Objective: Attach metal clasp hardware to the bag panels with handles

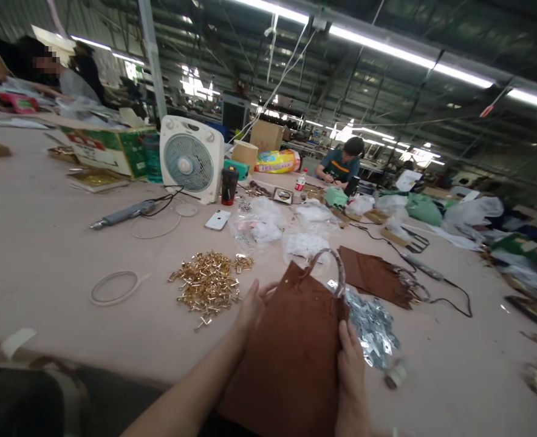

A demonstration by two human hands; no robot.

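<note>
Both hands hold a brown bag panel (296,346) with a looped handle (340,267) at its top, tilted up over the table's near edge. My left hand (253,306) grips its left side, the fingers partly behind it. Along the right edge, my right hand (351,352) has its fingers closed on the panel. To the left of the panel lies a pile of gold-coloured metal fittings (209,282). Just right of it is a heap of flat silver metal plates (372,328). More brown panels with handles (373,276) lie beyond that heap.
A box fan (189,158), a dark tumbler (229,185) and a phone (217,220) stand or lie further back. Corded tools, a grey one (123,214) and another (421,266), lie at left and right. Plastic bags (262,221) sit mid-table. A co-worker (344,161) sits across.
</note>
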